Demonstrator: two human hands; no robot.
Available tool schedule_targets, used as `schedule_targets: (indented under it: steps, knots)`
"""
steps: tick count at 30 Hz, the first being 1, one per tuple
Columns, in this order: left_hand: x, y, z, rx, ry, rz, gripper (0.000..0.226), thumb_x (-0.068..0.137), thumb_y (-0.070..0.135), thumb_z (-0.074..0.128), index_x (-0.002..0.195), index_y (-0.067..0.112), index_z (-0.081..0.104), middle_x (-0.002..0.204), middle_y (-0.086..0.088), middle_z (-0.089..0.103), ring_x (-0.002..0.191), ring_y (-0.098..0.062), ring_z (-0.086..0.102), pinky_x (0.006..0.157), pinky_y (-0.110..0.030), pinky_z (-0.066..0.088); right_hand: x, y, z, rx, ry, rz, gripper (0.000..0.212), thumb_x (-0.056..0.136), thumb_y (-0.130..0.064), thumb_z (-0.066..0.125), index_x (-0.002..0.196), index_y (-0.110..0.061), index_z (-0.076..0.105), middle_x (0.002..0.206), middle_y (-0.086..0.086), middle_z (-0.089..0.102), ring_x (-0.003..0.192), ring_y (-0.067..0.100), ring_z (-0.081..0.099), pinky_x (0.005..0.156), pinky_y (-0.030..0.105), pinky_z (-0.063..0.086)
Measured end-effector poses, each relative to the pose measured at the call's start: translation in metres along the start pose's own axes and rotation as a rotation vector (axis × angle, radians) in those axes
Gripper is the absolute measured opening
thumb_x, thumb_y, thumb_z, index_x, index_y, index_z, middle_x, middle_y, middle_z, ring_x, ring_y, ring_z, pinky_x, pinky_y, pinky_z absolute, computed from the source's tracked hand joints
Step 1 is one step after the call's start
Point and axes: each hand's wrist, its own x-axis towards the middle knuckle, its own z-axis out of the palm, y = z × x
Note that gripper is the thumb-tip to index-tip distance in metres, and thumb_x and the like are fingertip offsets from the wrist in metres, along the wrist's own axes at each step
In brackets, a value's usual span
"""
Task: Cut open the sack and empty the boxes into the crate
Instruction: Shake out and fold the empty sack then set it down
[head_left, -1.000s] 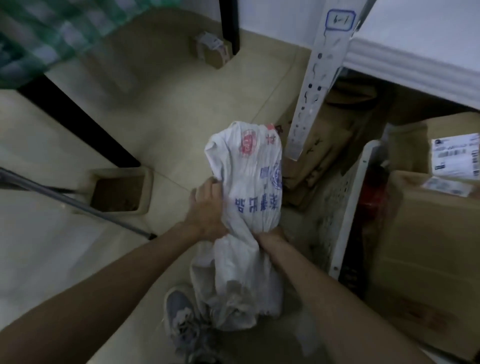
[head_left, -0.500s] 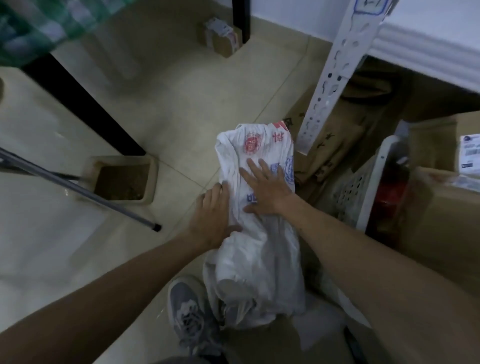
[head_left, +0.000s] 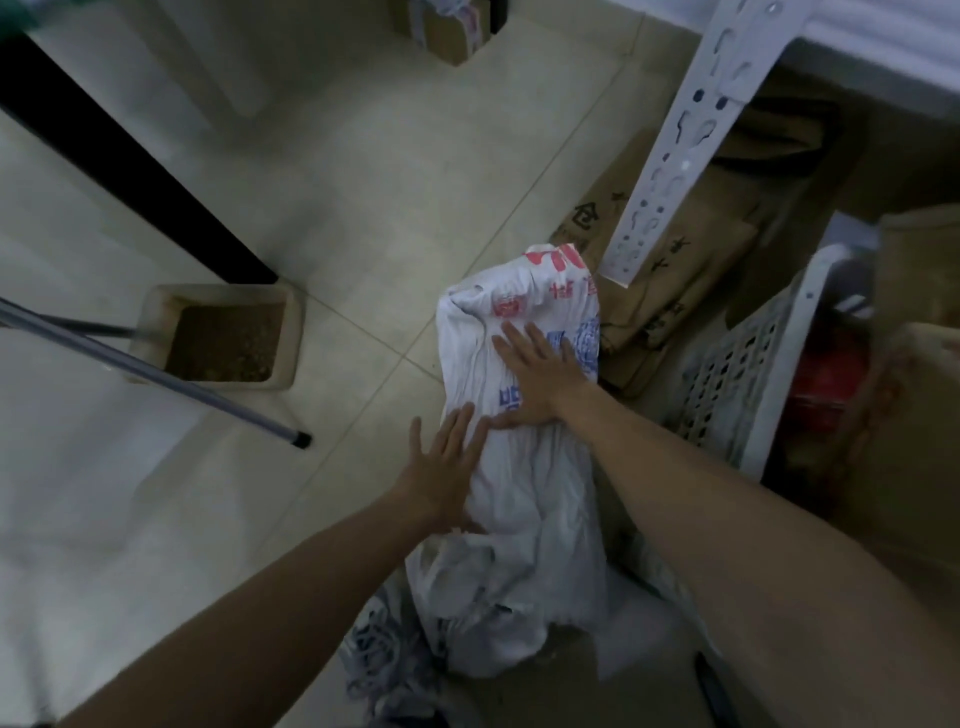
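Observation:
A white woven sack (head_left: 519, 499) with red and blue print lies lengthwise on the tiled floor in front of me, crumpled and fairly flat. My right hand (head_left: 540, 374) presses flat on its upper printed part, fingers spread. My left hand (head_left: 444, 467) lies flat with straight fingers against the sack's left edge, lower down. A white perforated plastic crate (head_left: 753, 384) stands just right of the sack, with something red inside. Cardboard boxes (head_left: 919, 431) sit at the far right, blurred.
Flattened cardboard (head_left: 670, 291) lies under a white slotted shelf post (head_left: 680, 140). A small open box (head_left: 223, 338) and a metal pole (head_left: 156, 374) are on the left. A black table leg (head_left: 130, 161) crosses upper left. My shoe (head_left: 379, 660) shows beside the sack's near end.
A second ago both hands gripped the sack's middle; they have let go and now lie flat on it, the right moved up onto the print. The view shifted closer and lower.

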Motion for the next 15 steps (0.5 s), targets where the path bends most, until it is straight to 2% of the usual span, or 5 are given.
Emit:
schedule_targets:
  steps: [4,8,12,14,15]
  knots:
    - [0.02,-0.001,0.014,0.05,0.034,-0.052,0.11,0.09,0.042,0.061,0.149,0.005,-0.025,0.156,-0.014,-0.031,0.149,-0.03,-0.018,0.116,-0.058,-0.006,0.022,0.007,0.015,0.097,0.008,0.028,0.093,0.091,-0.065,0.038,0.151,-0.021,-0.017,0.159,-0.002,-0.024,0.146,0.02,-0.021,0.117,0.052,-0.01]
    - [0.048,0.022,0.037,-0.008,0.216,-0.104,0.089,0.08,0.037,0.072,0.146,-0.004,0.028,0.15,-0.026,0.036,0.139,-0.038,0.039,0.11,-0.052,0.035,0.035,0.012,0.047,0.093,0.104,0.049,0.081,0.094,-0.063,0.024,0.152,-0.023,-0.015,0.159,-0.004,-0.021,0.145,0.016,-0.022,0.116,0.047,-0.018]
    - [0.047,0.033,0.035,0.093,0.289,-0.115,0.068,0.098,0.03,0.029,0.151,-0.007,0.008,0.157,-0.031,0.007,0.146,-0.046,0.009,0.113,-0.058,-0.006,0.038,0.014,0.044,0.082,0.037,0.066,0.079,0.095,-0.062,0.026,0.153,-0.024,-0.012,0.161,-0.004,-0.015,0.147,0.016,-0.016,0.115,0.047,-0.017]
    - [0.038,0.029,0.036,0.174,0.316,-0.015,0.08,0.091,0.033,0.048,0.15,-0.006,0.011,0.157,-0.027,0.02,0.144,-0.043,0.022,0.114,-0.058,0.004,0.032,0.008,0.02,0.075,0.076,0.032,0.072,0.096,-0.052,0.035,0.154,-0.021,0.006,0.162,0.001,0.004,0.149,0.021,0.002,0.118,0.051,0.002]
    - [0.032,0.03,0.036,0.131,0.281,0.012,0.086,0.085,0.034,0.059,0.15,-0.003,0.015,0.155,-0.025,0.028,0.141,-0.043,0.031,0.114,-0.056,0.014,0.027,0.004,0.009,0.001,0.212,-0.021,0.061,0.097,-0.042,0.039,0.151,-0.017,0.024,0.158,0.006,0.023,0.145,0.025,0.02,0.115,0.05,0.015]
